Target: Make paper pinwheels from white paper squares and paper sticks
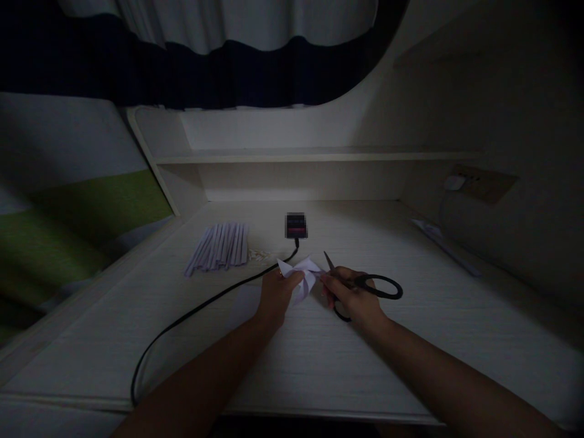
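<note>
My left hand [274, 297] pinches a folded white paper pinwheel [310, 280] between thumb and fingers, just above the desk. Closed around a pair of black-handled scissors [331, 263], my right hand [358, 301] has its fingertips at the pinwheel's right edge. The blades point up and away, and one handle loop sticks out to the right of the hand. Whether those fingertips also grip the paper is hard to make out in the dim light. A flat white sheet [241, 305] lies partly under my left hand.
Several rolled paper sticks [221, 246] lie at the left beside small pale pieces [259, 255]. A small dark device [296, 225] trails a black cable [191, 313] across the desk. Toward the right wall lies a paper-tipped stick [449, 249], below a white plug [455, 182].
</note>
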The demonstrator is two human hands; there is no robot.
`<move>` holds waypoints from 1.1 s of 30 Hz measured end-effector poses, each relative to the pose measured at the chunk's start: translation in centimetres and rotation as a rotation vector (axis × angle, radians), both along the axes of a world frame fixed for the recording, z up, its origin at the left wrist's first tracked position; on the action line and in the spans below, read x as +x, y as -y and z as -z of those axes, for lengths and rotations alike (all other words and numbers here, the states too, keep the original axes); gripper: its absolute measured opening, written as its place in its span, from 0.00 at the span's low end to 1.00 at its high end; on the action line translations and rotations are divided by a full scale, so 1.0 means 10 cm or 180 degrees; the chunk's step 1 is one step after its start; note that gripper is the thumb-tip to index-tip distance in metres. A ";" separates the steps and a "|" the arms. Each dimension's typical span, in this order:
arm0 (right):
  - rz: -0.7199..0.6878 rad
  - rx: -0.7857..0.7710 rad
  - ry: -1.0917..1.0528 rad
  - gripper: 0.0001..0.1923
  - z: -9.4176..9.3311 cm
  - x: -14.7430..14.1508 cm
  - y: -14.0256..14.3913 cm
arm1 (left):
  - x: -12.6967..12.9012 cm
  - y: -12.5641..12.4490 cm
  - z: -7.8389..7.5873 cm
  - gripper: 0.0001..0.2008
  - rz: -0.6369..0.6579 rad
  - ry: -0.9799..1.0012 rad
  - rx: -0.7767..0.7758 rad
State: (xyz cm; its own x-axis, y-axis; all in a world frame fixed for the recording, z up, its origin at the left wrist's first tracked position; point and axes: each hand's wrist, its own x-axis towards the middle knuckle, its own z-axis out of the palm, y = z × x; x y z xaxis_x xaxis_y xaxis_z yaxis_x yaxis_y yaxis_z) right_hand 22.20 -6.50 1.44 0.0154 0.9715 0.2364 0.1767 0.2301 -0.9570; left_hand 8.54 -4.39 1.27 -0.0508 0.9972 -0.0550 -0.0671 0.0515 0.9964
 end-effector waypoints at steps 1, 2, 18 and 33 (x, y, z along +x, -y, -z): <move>0.0076 0.0092 0.0084 0.13 -0.02 0.01 0.01 | 0.00 0.00 0.00 0.08 -0.0019 -0.0012 -0.0028; 0.0176 0.0216 0.0186 0.13 -0.04 0.02 0.02 | 0.00 0.00 0.01 0.08 -0.0028 -0.0034 -0.0056; 0.0410 0.0743 0.0186 0.20 -0.23 0.41 -0.13 | -0.02 0.03 0.03 0.04 0.0875 0.0173 -0.0344; -0.0960 -0.0427 0.0175 0.18 -0.08 0.30 -0.21 | 0.00 0.03 0.08 0.05 0.1283 -0.0494 -0.0072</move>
